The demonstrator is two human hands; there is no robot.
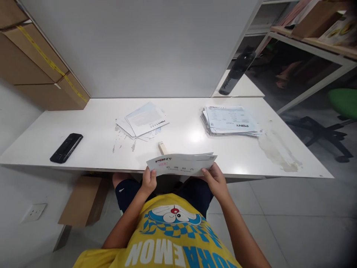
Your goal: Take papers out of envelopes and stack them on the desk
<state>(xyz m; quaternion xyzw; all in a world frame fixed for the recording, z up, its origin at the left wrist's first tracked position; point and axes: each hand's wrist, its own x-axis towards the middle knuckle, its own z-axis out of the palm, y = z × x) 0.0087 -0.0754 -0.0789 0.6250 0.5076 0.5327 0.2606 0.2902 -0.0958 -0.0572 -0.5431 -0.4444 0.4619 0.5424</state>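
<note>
Between my two hands I hold a few printed paper sheets (181, 165) marked PONY, tilted up over the table's front edge. My left hand (149, 179) pinches the left edge, its thumb on the near face. At the opposite edge my right hand (216, 180) grips with the thumb in front and the fingers behind. Just beyond the sheets lies a small pale beige block-like object (162, 147), partly covered by them. A loose fanned pile of papers (146, 119) rests further back, left of centre. On the right sits a thicker, neater stack of papers (230, 120).
The white table (184, 111) ends at a grey upright panel (150, 48). A black phone-like device (66, 147) lies at left, near taped cardboard boxes (36, 56). Behind on the right is a dark bottle (237, 72). Another carton (83, 201) stands under the table; a green chair (344, 102) is at far right.
</note>
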